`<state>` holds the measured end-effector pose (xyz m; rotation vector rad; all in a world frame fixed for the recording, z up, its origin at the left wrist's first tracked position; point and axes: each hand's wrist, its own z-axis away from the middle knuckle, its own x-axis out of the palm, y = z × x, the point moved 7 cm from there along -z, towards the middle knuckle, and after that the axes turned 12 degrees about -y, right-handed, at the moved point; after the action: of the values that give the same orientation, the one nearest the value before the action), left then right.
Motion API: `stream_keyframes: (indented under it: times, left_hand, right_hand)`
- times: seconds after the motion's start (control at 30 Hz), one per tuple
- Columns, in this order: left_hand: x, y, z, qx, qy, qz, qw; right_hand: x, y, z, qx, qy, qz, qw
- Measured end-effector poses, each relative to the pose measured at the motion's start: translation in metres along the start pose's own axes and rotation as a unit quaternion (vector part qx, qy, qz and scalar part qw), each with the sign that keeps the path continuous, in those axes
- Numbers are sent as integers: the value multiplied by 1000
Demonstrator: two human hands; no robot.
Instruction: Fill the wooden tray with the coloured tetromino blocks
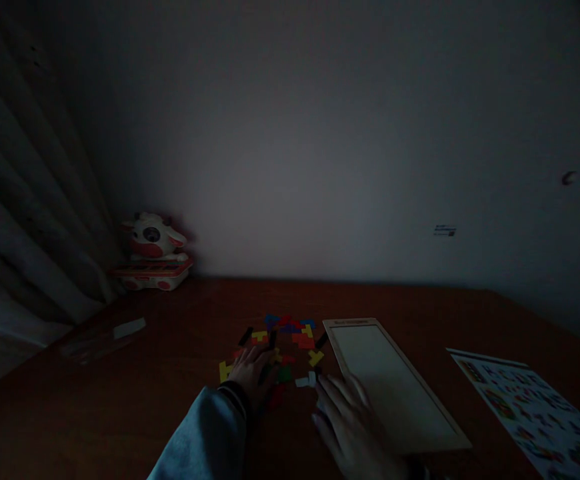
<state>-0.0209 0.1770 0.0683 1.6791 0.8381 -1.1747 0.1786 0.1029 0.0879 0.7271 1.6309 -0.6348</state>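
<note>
Colourful flat puzzle pieces lie loosely spread on the brown table. My left hand (253, 375) rests over the left part of the spread, fingers stretched forward above several pieces; a yellow piece (225, 371) shows beside its wrist and a green piece (285, 374) to its right. My right hand (347, 420) is low with fingers extended, its tips beside a pale grey piece (306, 381). Right of the pieces lies a wooden puzzle tray (390, 373) with a light inside, partly covered by my right hand. Whatever is under the palms is hidden.
A printed sheet (535, 413) with coloured figures lies on the right of the table (120, 413). At the back left stands a cow-shaped toy keyboard (153, 257) by a curtain (25, 220). A small white card (129, 328) lies at left. The room is dim.
</note>
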Motion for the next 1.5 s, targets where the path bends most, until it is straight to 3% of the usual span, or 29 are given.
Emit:
stream_keyframes:
  times: [0.07, 0.13, 0.27, 0.43, 0.57, 0.7, 0.87, 1.03, 1.13, 1.23, 1.5]
  left_hand:
    - [2, 5, 0, 33, -3, 20, 999]
    - [2, 10, 0, 56, 0, 27, 998]
    - [-3, 6, 1, 9, 5, -1, 1000]
    - [-2, -4, 3, -64, -30, -23, 997]
    - [3, -4, 4, -49, -44, -37, 997]
    - [6, -5, 4, -42, -26, -50, 998]
    - [3, -5, 0, -21, 1, -29, 999]
    - [-4, 11, 1, 39, -5, -22, 999]
    - [-1, 31, 5, 113, -44, -13, 993]
    - [1, 42, 7, 143, -70, -6, 987]
    - [0, 31, 3, 125, -63, -13, 990]
  right_hand:
    - [0, -8, -16, -6, -33, -47, 998]
    - [0, 1, -33, 41, -47, -82, 995]
    - [11, 34, -61, 173, -63, -76, 980]
    - [21, 28, -78, 128, -87, -107, 982]
    - [8, 27, -66, 64, -72, -157, 983]
    - [-7, 62, -33, 52, -47, -171, 983]
    - [1, 93, -4, 26, -46, -182, 982]
    - [14, 73, -16, 72, -40, -155, 984]
    - [10, 43, -28, 66, -29, -147, 987]
    - [4, 23, -32, 48, -16, -157, 986]
    - [-6, 36, -18, 35, -15, -164, 986]
